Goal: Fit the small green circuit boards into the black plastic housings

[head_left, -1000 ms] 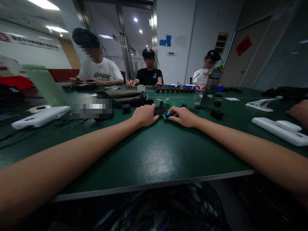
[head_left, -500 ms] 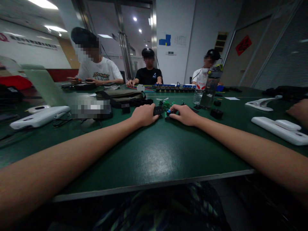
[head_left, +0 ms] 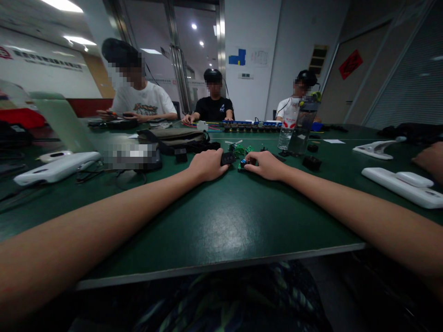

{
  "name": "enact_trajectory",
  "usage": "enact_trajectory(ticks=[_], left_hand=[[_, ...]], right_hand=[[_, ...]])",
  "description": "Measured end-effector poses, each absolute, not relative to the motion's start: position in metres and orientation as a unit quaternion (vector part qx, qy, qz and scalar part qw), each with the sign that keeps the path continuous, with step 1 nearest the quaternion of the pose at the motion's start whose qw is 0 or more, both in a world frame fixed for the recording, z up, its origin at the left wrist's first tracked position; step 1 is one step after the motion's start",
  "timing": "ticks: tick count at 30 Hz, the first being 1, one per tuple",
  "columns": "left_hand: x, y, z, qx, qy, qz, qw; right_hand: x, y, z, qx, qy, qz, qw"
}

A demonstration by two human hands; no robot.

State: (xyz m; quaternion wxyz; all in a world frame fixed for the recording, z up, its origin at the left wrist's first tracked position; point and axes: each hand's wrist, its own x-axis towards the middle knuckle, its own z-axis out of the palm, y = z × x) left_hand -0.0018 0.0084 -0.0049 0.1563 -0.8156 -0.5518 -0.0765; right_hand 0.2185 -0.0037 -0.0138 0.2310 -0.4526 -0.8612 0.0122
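Both my arms stretch far across the dark green table point(head_left: 221, 230). My left hand point(head_left: 206, 165) is closed around a small black box-shaped part point(head_left: 228, 158) that sticks out past its fingers. My right hand point(head_left: 266, 164) pinches a small green circuit board with a blue component point(head_left: 242, 163), resting on the table. The two hands are a few centimetres apart. More small green circuit boards point(head_left: 238, 149) lie just beyond them.
White devices lie at left point(head_left: 57, 168) and right point(head_left: 403, 186). A clear water bottle point(head_left: 304, 127), a khaki bag point(head_left: 175, 135) and small black parts point(head_left: 311, 163) sit further out. Three people work at the far end. Another person's hand point(head_left: 431, 159) is at the right edge.
My right hand has shifted the blue-topped board slightly away from me; the left hand keeps hold of the black part in the same place.
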Motion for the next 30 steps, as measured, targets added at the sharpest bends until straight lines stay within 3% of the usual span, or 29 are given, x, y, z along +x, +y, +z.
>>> enact_trajectory(ticks=[17, 30], left_hand=[[-0.0015, 0.0095, -0.006, -0.817, -0.55, -0.077, 0.157], [-0.0011, 0.0083, -0.0052, -0.815, -0.555, -0.079, 0.149]], right_hand=[[0.2244, -0.0028, -0.0124, -0.425, -0.865, 0.059, 0.26], [0.2216, -0.0074, -0.0111, -0.421, -0.875, 0.055, 0.234]])
